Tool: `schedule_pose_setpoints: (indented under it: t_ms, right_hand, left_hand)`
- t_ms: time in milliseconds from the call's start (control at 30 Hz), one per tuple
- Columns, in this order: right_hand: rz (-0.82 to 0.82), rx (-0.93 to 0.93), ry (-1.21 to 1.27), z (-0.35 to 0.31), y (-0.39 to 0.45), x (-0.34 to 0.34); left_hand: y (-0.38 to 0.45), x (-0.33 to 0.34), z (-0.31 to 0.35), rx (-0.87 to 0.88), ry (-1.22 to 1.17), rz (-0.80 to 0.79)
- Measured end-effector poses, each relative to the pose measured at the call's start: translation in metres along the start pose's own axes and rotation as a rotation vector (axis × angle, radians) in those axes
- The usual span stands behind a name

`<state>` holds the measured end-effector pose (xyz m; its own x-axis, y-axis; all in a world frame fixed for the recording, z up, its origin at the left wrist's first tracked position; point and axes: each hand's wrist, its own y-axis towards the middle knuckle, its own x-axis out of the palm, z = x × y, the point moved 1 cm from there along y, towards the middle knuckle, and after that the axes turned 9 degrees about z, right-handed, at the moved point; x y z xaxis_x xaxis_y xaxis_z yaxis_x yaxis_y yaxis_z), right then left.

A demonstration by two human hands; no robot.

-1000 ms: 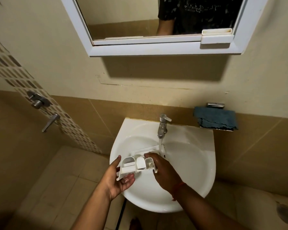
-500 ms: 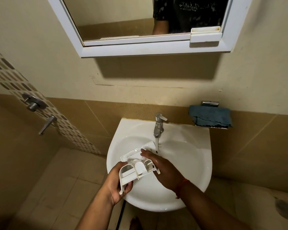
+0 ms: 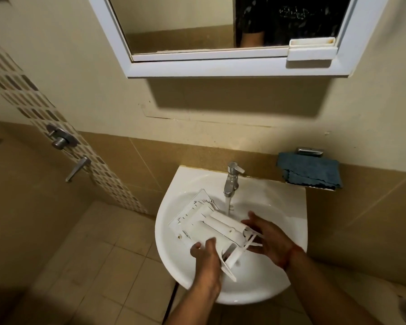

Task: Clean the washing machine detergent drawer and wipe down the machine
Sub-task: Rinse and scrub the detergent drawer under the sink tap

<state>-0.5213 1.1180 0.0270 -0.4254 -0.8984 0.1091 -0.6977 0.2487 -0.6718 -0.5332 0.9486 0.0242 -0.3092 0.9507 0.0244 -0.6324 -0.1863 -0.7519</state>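
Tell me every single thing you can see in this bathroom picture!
detergent drawer: one, white, held tilted over the sink
sink: one, white, against the tan wall tiles
tap: one, silver, back of the sink, water running
cloth: one, dark blue, folded on the ledge right of the tap
metal object: one, silver, behind the cloth
mirror: one, white frame, on the wall above
shower valve: one, silver, on the left wall
lever handle: one, silver, below the valve
left hand: grips the drawer's near edge
right hand: holds the drawer's right end
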Motion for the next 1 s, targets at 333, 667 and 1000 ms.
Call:
schedule_pose_setpoints:
  t_ms: [333,667,1000]
  right_hand:
    - [0.118,-0.307,-0.961,-0.003,0.048,-0.019]
    - [0.307,-0.266,-0.829,0.026,0.076,-0.011]
    - [0.506,-0.174,0.132,-0.01,0.098,0.04]
  left_hand:
    - [0.038,0.033,-0.034,-0.061,0.195,0.004]
    - [0.047,0.02,-0.014,-0.083,0.575,-0.181]
    - [0.076,-0.005,0.114,0.806,0.903,0.095]
